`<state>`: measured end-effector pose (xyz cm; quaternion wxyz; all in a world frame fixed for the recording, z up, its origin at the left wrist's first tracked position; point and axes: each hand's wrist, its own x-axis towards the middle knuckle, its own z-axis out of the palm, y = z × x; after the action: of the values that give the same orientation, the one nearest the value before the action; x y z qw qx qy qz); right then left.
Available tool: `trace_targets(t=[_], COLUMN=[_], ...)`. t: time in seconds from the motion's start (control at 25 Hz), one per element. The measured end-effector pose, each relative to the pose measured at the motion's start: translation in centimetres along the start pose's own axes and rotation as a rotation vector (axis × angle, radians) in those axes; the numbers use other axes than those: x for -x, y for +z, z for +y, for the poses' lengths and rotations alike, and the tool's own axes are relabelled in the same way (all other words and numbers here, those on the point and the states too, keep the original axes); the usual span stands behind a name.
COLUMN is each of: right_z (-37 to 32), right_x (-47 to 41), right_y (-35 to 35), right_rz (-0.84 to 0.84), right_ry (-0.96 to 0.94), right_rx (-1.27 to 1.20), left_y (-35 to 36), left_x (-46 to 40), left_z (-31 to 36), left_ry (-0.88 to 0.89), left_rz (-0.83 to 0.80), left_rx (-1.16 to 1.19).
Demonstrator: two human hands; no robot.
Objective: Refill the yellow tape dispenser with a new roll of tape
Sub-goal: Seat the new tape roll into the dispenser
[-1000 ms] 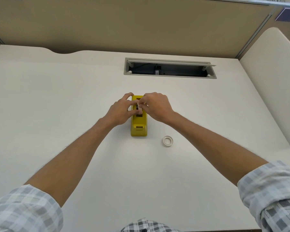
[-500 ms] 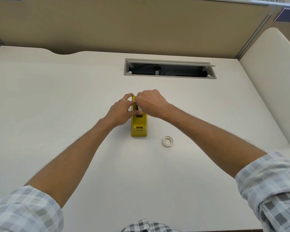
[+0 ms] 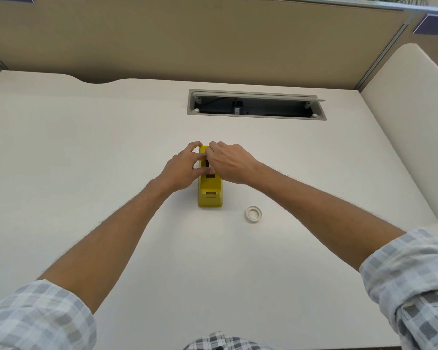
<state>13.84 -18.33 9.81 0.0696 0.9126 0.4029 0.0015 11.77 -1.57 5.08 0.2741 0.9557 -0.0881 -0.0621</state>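
dispenser mid-counter | left hand gripped its left side | right hand fingers curled over its top, hold unclear | roll near dispenser's right, untouched

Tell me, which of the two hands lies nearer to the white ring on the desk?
The right hand; the white ring lies on its side of the yellow dispenser, the left hand beyond.

Grey-and-white checked shirt sleeves are rolled up past both bare forearms.
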Motion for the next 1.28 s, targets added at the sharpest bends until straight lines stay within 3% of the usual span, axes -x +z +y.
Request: trace_targets(t=[0.2, 0.28, 1.0, 1.28], right_z=[0.5, 0.6, 0.4, 0.8], right_x=[1.2, 1.5, 0.7, 0.9], right_y=[0.4, 0.6, 0.3, 1.3], right_rz=[0.135, 0.157, 0.205, 0.192], right_ry=[0.218, 0.233, 0.061, 0.001], right_rx=[-0.447, -0.481, -0.127, -0.172], left_y=[0.0, -0.1, -0.3, -0.5], left_x=[0.0, 0.0, 0.1, 0.3], left_z=[0.1, 0.1, 0.8, 0.8], left_ry=[-0.001, 0.003, -0.012, -0.012], left_rz=[-0.004, -0.010, -0.018, -0.021], left_rx=[-0.012, -0.010, -0.027, -0.002])
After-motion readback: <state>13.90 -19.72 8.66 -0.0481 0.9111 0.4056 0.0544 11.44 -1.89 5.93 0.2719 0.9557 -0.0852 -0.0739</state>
